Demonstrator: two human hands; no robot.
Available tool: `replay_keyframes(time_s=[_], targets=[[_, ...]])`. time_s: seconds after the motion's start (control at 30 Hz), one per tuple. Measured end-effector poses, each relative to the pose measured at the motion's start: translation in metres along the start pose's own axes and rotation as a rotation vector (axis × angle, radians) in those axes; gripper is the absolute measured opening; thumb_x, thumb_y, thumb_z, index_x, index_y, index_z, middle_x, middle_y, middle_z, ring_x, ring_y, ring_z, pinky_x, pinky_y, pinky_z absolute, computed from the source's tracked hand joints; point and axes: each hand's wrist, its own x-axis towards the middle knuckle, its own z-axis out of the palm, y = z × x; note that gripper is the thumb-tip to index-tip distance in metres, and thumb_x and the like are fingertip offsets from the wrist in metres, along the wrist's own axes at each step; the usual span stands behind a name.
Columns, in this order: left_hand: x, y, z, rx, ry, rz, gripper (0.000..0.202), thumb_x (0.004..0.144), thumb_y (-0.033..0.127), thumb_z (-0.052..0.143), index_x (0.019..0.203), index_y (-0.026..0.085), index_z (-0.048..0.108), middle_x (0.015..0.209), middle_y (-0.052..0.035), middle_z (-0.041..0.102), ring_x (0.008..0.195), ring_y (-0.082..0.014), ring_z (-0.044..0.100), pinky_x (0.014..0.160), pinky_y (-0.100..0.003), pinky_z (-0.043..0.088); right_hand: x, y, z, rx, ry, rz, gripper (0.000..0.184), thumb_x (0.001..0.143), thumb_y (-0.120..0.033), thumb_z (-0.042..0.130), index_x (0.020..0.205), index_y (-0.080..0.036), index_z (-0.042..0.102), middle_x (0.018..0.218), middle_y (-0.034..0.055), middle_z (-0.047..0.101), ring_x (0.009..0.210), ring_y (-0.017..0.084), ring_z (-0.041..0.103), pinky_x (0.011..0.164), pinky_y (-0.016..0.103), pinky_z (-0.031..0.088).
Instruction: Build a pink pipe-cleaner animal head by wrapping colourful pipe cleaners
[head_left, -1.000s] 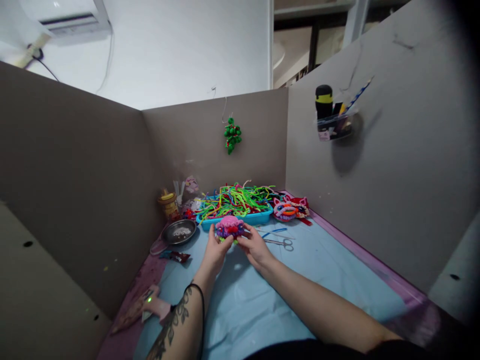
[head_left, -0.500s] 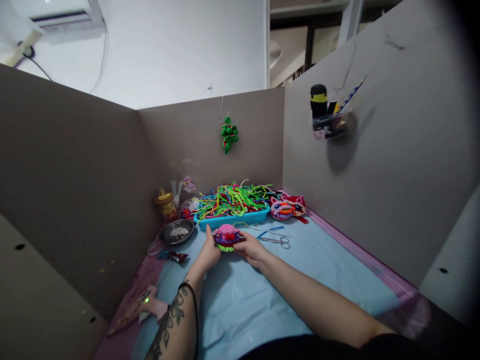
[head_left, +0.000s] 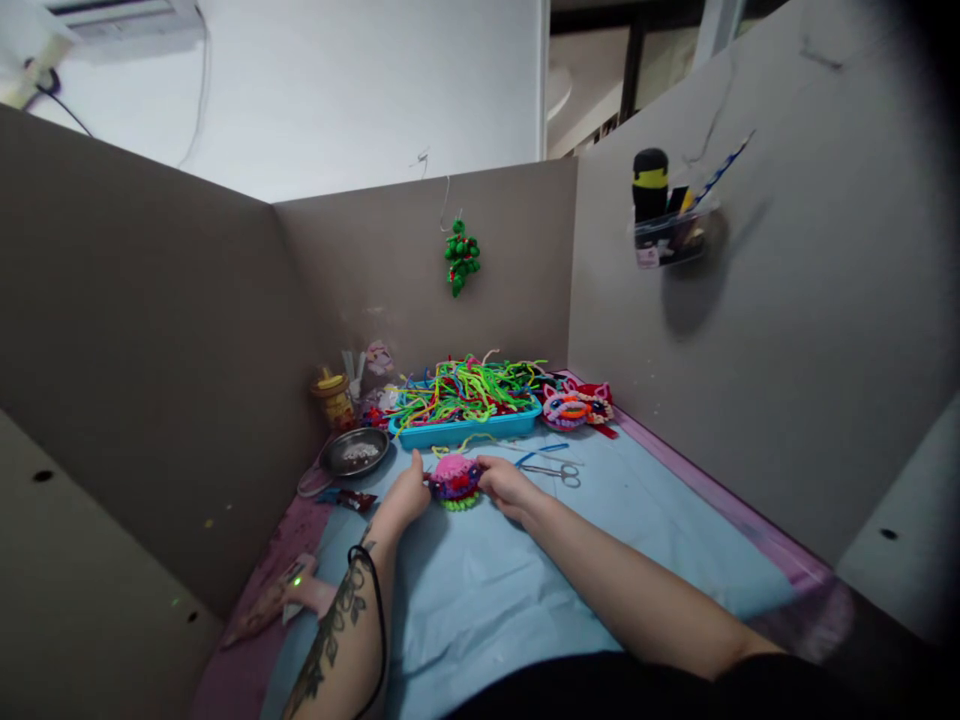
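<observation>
Both hands pinched a small fuzzy toy (head_left: 454, 480) made of pink, purple and green pipe cleaners. The left hand (head_left: 405, 492) pressed on its left side, and the right hand (head_left: 506, 485) gripped its right side with the fingers. The toy sat on the blue mat (head_left: 487, 590), just in front of the blue tray (head_left: 465, 433). It looked like the hands were squeezing the toy into shape. More bending would need both sides held tight so it did not slip. Scissors (head_left: 556, 470) lay just beside the right hand, near enough to bump. The tray was full of bright pipe cleaners (head_left: 465, 385). A metal dish (head_left: 354, 452) sat to the left, and finished toy faces (head_left: 576, 408) lay right of the tray.
</observation>
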Motion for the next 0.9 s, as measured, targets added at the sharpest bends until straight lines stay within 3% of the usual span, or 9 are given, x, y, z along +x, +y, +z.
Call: replay_keyframes(time_s=[0.13, 0.23, 0.33, 0.4, 0.6, 0.73, 0.83, 0.9], targets=[[-0.001, 0.006, -0.002, 0.151, -0.033, -0.071, 0.079, 0.054, 0.000, 0.055, 0.131, 0.011, 0.043, 0.106, -0.0210, 0.065, 0.100, -0.0297, 0.058, 0.088, -0.035, 0.037, 0.007, -0.001, -0.008, 0.005, 0.111, -0.014, 0.033, 0.041, -0.001, 0.049, 0.063, -0.021, 0.063, 0.066, -0.0015, 0.063, 0.083, 0.022, 0.059, 0.071, 0.029, 0.044], [-0.002, 0.013, -0.004, 0.225, -0.007, -0.008, 0.062, 0.058, 0.001, 0.056, 0.119, 0.015, 0.057, 0.109, -0.0179, 0.065, 0.101, -0.0287, 0.058, 0.090, -0.036, 0.037, 0.007, -0.005, -0.011, -0.003, 0.156, -0.017, 0.040, 0.041, 0.001, 0.050, 0.070, -0.022, 0.067, 0.086, 0.0021, 0.067, 0.102, 0.026, 0.056, 0.081, 0.033, 0.043], [-0.003, 0.018, -0.006, 0.291, 0.016, 0.047, 0.038, 0.063, 0.004, 0.056, 0.097, 0.017, 0.068, 0.105, -0.0155, 0.067, 0.103, -0.0301, 0.057, 0.093, -0.039, 0.035, 0.005, -0.011, -0.012, -0.020, 0.150, -0.017, 0.045, 0.043, 0.001, 0.050, 0.075, -0.023, 0.070, 0.095, 0.0028, 0.068, 0.105, 0.027, 0.056, 0.088, 0.036, 0.042], [-0.003, 0.020, -0.007, 0.299, 0.017, 0.058, 0.034, 0.064, 0.005, 0.056, 0.093, 0.016, 0.070, 0.104, -0.0156, 0.067, 0.103, -0.0310, 0.057, 0.093, -0.040, 0.035, 0.004, -0.015, -0.013, -0.091, 0.111, -0.046, 0.047, 0.044, 0.002, 0.049, 0.077, -0.023, 0.072, 0.095, 0.0025, 0.069, 0.100, 0.026, 0.058, 0.091, 0.039, 0.041], [-0.006, 0.017, -0.010, 0.340, -0.071, 0.119, 0.051, 0.063, 0.002, 0.056, 0.111, 0.016, 0.063, 0.111, -0.0175, 0.064, 0.095, -0.0302, 0.062, 0.088, -0.039, 0.040, 0.002, -0.017, -0.017, -0.486, -0.010, -0.328, 0.051, 0.049, 0.003, 0.044, 0.079, -0.025, 0.074, 0.091, 0.0006, 0.071, 0.101, 0.027, 0.058, 0.101, 0.044, 0.032], [-0.009, 0.014, -0.009, 0.332, -0.099, 0.118, 0.057, 0.055, 0.001, 0.062, 0.109, 0.019, 0.064, 0.107, -0.0152, 0.066, 0.097, -0.0308, 0.061, 0.090, -0.039, 0.039, 0.000, -0.013, -0.017, -0.611, -0.120, -0.440, 0.051, 0.052, 0.002, 0.043, 0.083, -0.026, 0.073, 0.096, 0.0008, 0.070, 0.102, 0.026, 0.057, 0.098, 0.041, 0.034], [-0.011, 0.015, -0.010, 0.350, -0.132, 0.093, 0.064, 0.051, 0.003, 0.067, 0.113, 0.019, 0.061, 0.109, -0.0145, 0.066, 0.102, -0.0325, 0.059, 0.092, -0.040, 0.039, -0.003, -0.017, -0.015, -0.684, -0.028, -0.499, 0.053, 0.052, 0.003, 0.044, 0.089, -0.025, 0.070, 0.098, 0.0024, 0.067, 0.094, 0.023, 0.057, 0.090, 0.036, 0.039], [-0.012, 0.018, -0.011, 0.378, -0.194, 0.112, 0.076, 0.050, 0.006, 0.070, 0.123, 0.017, 0.053, 0.122, -0.0163, 0.058, 0.112, -0.0340, 0.053, 0.097, -0.042, 0.036, -0.006, -0.022, -0.014, -0.788, 0.044, -0.507, 0.048, 0.054, 0.002, 0.044, 0.090, -0.022, 0.065, 0.093, 0.0034, 0.065, 0.083, 0.019, 0.057, 0.078, 0.031, 0.042]])
